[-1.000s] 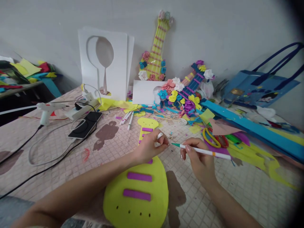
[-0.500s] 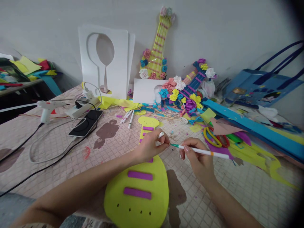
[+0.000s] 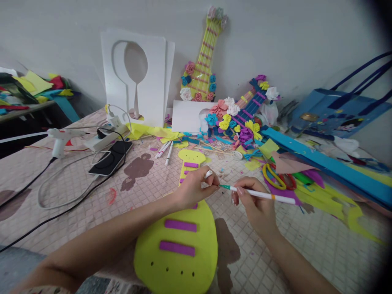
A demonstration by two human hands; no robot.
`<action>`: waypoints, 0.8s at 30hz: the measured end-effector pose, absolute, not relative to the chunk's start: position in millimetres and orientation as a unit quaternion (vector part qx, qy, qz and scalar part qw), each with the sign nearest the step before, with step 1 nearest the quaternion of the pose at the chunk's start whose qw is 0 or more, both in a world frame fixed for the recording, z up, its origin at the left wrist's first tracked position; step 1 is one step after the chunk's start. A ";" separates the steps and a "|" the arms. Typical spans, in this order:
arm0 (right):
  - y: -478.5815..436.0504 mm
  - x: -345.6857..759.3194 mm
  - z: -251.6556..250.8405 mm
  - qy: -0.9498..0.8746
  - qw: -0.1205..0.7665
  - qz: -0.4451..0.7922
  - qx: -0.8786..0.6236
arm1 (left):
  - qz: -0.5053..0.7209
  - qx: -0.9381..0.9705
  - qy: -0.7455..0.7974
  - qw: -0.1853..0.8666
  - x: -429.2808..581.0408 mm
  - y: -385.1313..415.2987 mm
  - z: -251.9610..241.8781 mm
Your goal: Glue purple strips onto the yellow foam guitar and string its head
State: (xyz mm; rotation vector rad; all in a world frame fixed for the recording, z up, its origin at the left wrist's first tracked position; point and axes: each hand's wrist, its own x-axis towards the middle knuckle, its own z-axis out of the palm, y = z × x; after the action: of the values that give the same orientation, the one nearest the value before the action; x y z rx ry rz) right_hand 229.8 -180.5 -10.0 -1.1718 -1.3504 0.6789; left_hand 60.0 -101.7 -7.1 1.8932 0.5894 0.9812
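My right hand (image 3: 255, 204) grips a white marker pen (image 3: 260, 194) with an orange band, its green tip pointing left. My left hand (image 3: 196, 188) is closed, thumb and finger pinched together right at that tip; whether something tiny is between them I cannot tell. A small white piece that looks like a pen cap (image 3: 208, 174) pokes out of its curled fingers. Beneath my left hand lies a yellow guitar-shaped cutout (image 3: 180, 237) with purple strips (image 3: 177, 248) across it and a row of small dark holes near its bottom. The hand and wrist hide part of its neck.
White markers (image 3: 169, 153) lie beyond the cutout. A glue gun (image 3: 61, 141), phone (image 3: 112, 158) and cables are at left. Decorated guitars (image 3: 204, 57) and white boards (image 3: 153, 77) stand against the wall. Scissors (image 3: 274, 176), paper scraps and a blue bag (image 3: 333, 110) are at right.
Both hands, the marker and the cutout stay almost where they were. The view has shifted only very slightly.
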 end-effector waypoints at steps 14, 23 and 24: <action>-180.3 230.5 -12.2 -0.576 0.574 0.300 -0.498 | 0.390 0.771 0.236 0.444 59.9 -101.0 -7.7; -180.2 231.8 -11.2 -0.583 0.575 0.282 -0.499 | 0.396 0.776 0.235 0.431 60.5 -100.8 -9.1; -180.3 231.8 -10.9 -0.584 0.575 0.285 -0.497 | 0.398 0.776 0.233 0.431 60.5 -100.5 -9.4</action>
State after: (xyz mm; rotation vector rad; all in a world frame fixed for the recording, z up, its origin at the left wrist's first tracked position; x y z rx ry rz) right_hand 231.8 -180.3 -10.9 -1.1643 -1.3679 0.6665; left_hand 60.5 -100.5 -9.4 1.9351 0.5809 0.9931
